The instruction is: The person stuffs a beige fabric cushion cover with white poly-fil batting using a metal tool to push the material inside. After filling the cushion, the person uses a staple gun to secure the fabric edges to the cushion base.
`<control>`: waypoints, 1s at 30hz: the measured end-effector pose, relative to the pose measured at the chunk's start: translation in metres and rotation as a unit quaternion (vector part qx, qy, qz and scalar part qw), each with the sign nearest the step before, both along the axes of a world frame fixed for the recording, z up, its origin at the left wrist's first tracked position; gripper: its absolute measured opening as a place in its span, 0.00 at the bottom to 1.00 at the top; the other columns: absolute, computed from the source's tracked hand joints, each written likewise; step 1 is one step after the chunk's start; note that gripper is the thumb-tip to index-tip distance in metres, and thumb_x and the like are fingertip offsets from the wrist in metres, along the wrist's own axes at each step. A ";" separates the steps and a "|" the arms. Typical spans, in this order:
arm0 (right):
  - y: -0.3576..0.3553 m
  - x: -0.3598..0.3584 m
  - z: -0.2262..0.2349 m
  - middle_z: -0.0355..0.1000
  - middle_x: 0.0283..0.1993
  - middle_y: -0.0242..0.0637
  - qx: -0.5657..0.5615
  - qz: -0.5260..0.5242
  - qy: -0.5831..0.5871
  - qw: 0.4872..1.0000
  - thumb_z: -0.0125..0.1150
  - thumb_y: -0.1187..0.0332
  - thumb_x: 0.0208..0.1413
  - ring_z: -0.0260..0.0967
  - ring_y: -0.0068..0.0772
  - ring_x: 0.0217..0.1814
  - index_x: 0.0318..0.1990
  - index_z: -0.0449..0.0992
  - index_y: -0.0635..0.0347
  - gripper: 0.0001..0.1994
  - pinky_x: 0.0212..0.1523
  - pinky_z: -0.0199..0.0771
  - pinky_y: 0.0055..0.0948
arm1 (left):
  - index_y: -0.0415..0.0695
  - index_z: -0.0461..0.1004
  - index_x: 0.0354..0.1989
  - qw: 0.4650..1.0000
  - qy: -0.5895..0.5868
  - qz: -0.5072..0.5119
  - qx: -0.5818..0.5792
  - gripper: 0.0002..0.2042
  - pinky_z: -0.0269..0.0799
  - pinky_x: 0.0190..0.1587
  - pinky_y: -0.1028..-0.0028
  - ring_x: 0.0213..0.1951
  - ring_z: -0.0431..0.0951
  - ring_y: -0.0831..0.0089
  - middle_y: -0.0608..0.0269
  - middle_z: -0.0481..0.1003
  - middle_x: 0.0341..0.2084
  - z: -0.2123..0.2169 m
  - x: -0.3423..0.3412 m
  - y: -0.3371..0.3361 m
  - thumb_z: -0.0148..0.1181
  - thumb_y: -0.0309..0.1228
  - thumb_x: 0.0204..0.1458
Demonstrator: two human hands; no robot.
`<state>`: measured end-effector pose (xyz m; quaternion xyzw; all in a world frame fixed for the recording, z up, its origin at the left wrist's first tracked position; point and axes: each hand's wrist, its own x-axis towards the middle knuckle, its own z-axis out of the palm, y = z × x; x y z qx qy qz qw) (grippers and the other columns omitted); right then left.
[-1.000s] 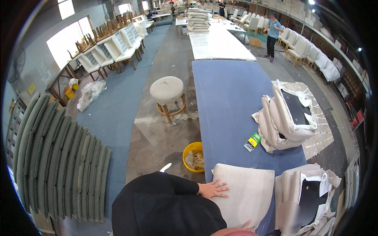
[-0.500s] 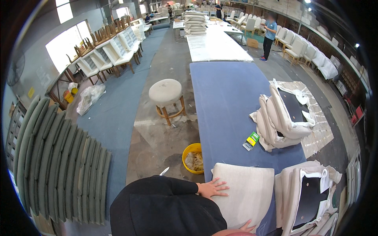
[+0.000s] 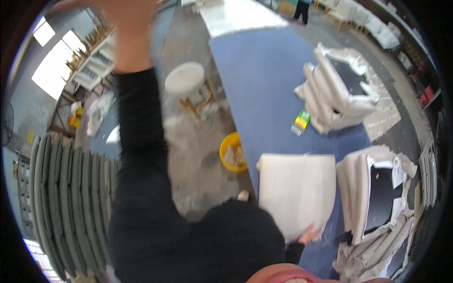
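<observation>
A beige upholstered chair pad (image 3: 297,191) lies flat on the blue-covered table (image 3: 269,85) in front of me. My right hand (image 3: 309,234) rests at its near right edge, with the fingers that show stretched out against the fabric. My left hand (image 3: 127,28) is raised high and close to the camera, away from the pad. Motion smears it and the top rim cuts off its fingers. To the right of the pad stand stacked beige covered pads (image 3: 351,188), the outermost showing its black underside.
Farther along the table are another pad stack (image 3: 337,94) and a small green-and-yellow box (image 3: 301,122). Left of the table stand a yellow bucket (image 3: 226,162) with scraps inside and a round stool (image 3: 185,79). Grey-green pads (image 3: 71,203) are stacked at far left.
My left hand has lifted off the pad and swung up and left toward the camera. My right hand remains at the pad's near edge. The view has tilted downward.
</observation>
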<state>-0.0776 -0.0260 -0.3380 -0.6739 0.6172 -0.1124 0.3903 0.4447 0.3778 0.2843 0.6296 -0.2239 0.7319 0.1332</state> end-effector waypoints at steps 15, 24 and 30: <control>0.009 0.042 -0.028 0.49 0.84 0.56 -0.066 -0.028 -0.083 0.994 0.55 0.43 0.72 0.48 0.54 0.85 0.82 0.50 0.60 0.42 0.81 0.51 0.45 | 0.47 0.49 0.82 0.424 0.799 -0.172 0.391 0.48 0.39 0.77 0.30 0.81 0.47 0.41 0.38 0.49 0.80 -0.539 -0.149 -0.102 0.60 0.60 0.60; 0.001 -0.001 -0.022 0.50 0.84 0.56 -0.033 0.016 -0.090 0.995 0.51 0.48 0.75 0.49 0.54 0.85 0.82 0.51 0.60 0.37 0.81 0.49 0.43 | 0.33 0.49 0.80 0.959 0.266 0.018 0.093 0.44 0.31 0.78 0.35 0.80 0.46 0.39 0.38 0.49 0.80 -0.152 0.021 -0.113 0.60 0.44 0.61; 0.000 0.014 -0.021 0.53 0.82 0.59 -0.062 0.004 -0.086 0.994 0.47 0.49 0.77 0.52 0.56 0.84 0.81 0.53 0.62 0.35 0.80 0.52 0.42 | 0.47 0.69 0.71 0.954 0.265 0.021 0.137 0.29 0.66 0.63 0.49 0.61 0.74 0.46 0.43 0.75 0.60 -0.023 0.039 -0.047 0.57 0.29 0.58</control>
